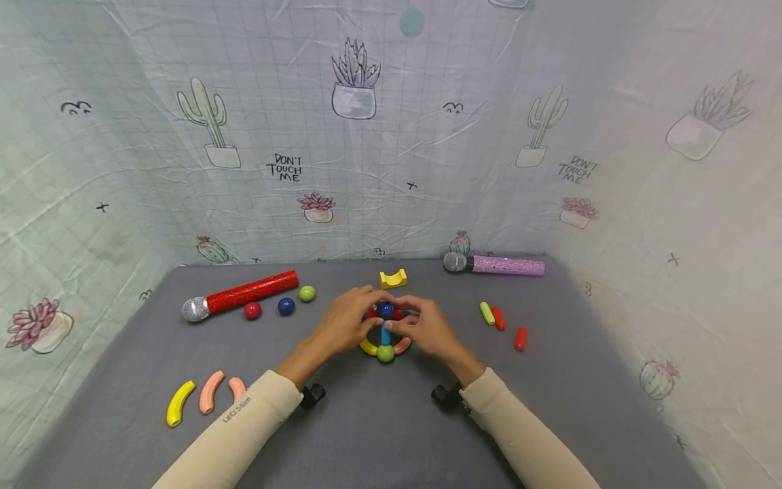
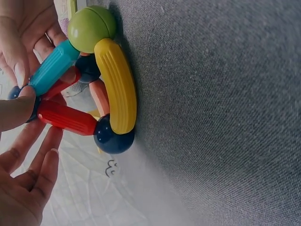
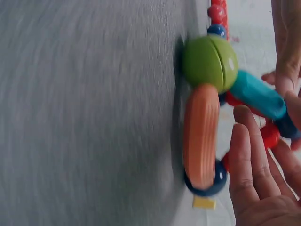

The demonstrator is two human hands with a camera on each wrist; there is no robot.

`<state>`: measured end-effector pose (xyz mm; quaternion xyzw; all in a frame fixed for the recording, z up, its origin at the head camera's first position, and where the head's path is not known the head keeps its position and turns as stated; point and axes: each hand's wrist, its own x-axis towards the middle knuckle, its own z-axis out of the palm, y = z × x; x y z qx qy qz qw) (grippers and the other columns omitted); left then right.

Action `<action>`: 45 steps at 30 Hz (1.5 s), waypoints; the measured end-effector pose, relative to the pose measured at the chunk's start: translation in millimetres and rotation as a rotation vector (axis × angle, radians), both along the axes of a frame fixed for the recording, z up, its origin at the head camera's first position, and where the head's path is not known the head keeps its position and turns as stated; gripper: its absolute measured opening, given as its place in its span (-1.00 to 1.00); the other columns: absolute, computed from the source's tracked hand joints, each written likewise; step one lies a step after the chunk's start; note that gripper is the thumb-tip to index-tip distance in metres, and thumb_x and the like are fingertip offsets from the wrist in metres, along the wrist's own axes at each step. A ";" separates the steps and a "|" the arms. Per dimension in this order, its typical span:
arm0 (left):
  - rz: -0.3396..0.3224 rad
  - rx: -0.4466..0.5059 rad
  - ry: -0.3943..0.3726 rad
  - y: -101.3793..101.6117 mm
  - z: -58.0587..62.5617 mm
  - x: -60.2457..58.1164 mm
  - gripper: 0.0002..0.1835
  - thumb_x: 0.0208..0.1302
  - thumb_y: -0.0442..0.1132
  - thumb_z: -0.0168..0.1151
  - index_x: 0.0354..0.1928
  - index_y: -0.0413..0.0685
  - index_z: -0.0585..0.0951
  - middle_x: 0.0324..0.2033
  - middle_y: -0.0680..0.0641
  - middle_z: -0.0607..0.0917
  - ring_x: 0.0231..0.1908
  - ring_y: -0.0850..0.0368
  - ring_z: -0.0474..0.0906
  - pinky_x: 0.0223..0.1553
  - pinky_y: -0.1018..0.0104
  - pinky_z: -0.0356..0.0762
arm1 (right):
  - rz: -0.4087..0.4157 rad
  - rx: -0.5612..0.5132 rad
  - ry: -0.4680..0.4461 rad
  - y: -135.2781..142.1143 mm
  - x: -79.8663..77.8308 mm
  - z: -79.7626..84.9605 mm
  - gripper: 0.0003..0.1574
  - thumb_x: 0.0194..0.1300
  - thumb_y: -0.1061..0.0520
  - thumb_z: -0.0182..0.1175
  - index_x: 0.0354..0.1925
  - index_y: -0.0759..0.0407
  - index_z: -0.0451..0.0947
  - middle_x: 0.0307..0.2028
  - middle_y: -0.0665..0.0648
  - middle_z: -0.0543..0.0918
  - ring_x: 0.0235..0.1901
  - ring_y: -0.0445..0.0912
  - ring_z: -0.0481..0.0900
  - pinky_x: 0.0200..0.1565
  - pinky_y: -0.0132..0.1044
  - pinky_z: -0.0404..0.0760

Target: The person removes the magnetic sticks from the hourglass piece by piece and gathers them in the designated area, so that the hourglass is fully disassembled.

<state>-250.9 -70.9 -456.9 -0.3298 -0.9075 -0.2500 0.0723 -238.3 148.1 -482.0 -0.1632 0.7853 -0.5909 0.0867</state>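
Ball-and-rod frame (image 1: 386,335): stands mid-desk (image 1: 379,435) between both hands, green ball (image 1: 385,353) at its six o'clock.
Upper blue ball (image 1: 385,310): tops the turquoise rod (image 2: 54,68), which slants up from the green ball.
Left hand (image 1: 349,318): forearm towards eight o'clock, thumb and forefinger pinching the upper blue ball.
Right hand (image 1: 429,331): forearm towards four o'clock, fingers clamped on the same ball.
From the frame: yellow cradle-shaped block (image 1: 393,278) at twelve o'clock, pink microphone (image 1: 509,265) at two, short rods (image 1: 499,318) at three, red microphone (image 1: 252,292) between nine and ten.
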 end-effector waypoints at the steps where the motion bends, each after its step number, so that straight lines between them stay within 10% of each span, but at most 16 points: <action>1: 0.005 -0.009 0.005 -0.2 -0.1 -1.0 -0.57 0.38 -0.20 0.46 0.25 0.19 0.66 0.06 0.00 0.73 0.03 -0.03 0.69 0.08 0.00 0.68 | -0.002 -0.020 -0.015 -2.7 -1.1 -0.8 -0.39 0.42 0.15 0.42 0.36 0.25 0.54 0.20 0.32 0.72 -0.21 0.25 0.84 -0.27 -0.06 0.80; 15: 0.057 -0.041 0.121 -3.7 -3.6 -10.1 -0.55 0.30 -0.18 0.54 0.19 0.18 0.63 -0.03 0.00 0.74 -0.11 0.09 0.64 -0.02 0.11 0.71 | -0.051 -0.159 -0.124 -17.2 -24.5 -7.6 -0.50 0.33 0.36 0.42 0.22 0.34 0.64 0.13 0.38 0.71 -0.17 -0.12 0.84 -0.21 -0.02 0.81; 45: 0.136 0.076 0.224 -3.7 -16.0 -3.1 -0.54 0.27 -0.13 0.58 0.10 0.10 0.54 -0.25 0.04 0.80 -0.47 0.22 0.57 -0.44 0.30 0.57 | -0.055 -0.194 -0.147 -14.8 -22.3 -7.5 -0.51 0.33 0.36 0.42 0.22 0.26 0.67 0.03 0.37 0.77 -0.32 -0.08 0.83 -0.41 0.10 0.76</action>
